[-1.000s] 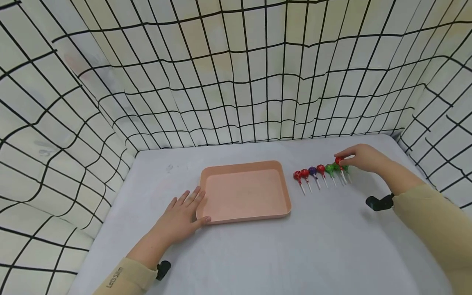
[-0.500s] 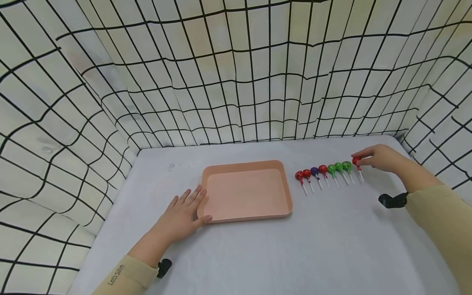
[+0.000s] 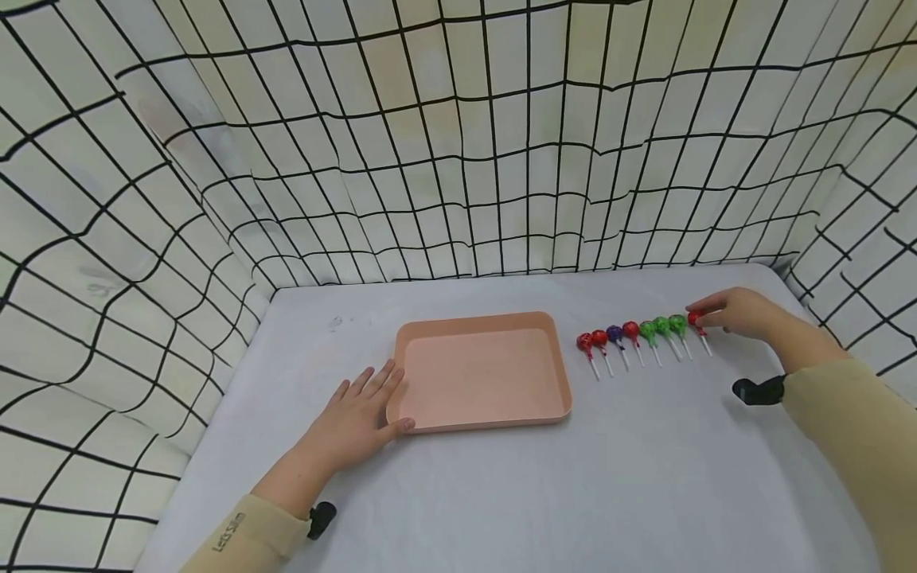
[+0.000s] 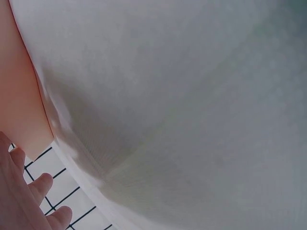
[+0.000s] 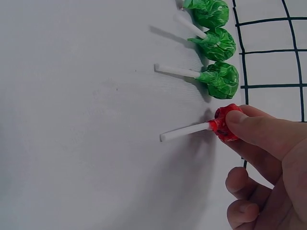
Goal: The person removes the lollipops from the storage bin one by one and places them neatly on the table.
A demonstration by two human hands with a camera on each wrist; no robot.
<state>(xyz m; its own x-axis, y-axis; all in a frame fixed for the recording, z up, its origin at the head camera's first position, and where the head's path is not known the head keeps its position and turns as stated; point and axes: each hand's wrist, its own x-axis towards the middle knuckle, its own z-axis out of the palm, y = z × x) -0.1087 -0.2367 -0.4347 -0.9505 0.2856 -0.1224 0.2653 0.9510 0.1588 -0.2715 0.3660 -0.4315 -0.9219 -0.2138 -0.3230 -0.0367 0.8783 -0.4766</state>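
A red-wrapped lollipop is pinched by its head between thumb and fingers of my right hand, at the right end of a row of lollipops. In the right wrist view its white stick points left, beside a green lollipop. The row also has red lollipops, a purple one and more green ones, sticks toward me. My left hand rests with spread, straight fingers on the left edge of a pink tray. In the left wrist view only some fingertips show, beside the tray's side.
A white cloth covers the table. White walls with a black grid enclose its back and sides. The tray lies just left of the lollipop row. A black wrist camera sits below the right wrist.
My right hand has carried the red lollipop rightward from above the green ones to the end of the row, then slightly lower. My left hand stays at the tray.
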